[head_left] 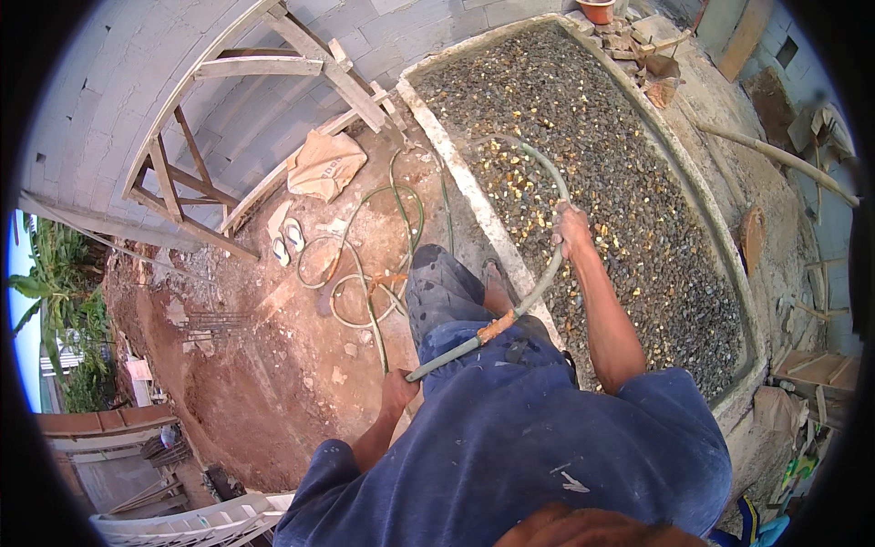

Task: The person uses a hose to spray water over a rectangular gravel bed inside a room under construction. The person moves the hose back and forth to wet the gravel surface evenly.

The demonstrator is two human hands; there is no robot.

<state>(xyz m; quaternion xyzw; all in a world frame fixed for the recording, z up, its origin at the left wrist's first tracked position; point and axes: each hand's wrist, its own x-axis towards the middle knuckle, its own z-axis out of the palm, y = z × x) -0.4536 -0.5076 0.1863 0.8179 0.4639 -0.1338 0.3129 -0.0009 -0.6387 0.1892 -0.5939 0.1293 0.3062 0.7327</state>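
A green garden hose (448, 357) runs across the front of my body, with an orange-brown wrapping (497, 326) around one stretch. My right hand (572, 230) is closed around the hose over a bed of wet-looking pebbles (583, 155). Beyond that hand the hose arcs up and left over the stones; whether water leaves its end is hard to make out. Down by my left hip, my left hand (397, 392) grips the hose further back. From there it trails to loose coils on the dirt floor to my left.
A pale concrete curb (474, 205) borders the pebbles beside my feet. Flip-flops (289, 240) and a tan sack (325, 164) lie on the dirt. A wooden frame (260, 67) leans on the block wall. An orange bucket (597, 11) stands at the far corner; a pole (775, 162) lies right.
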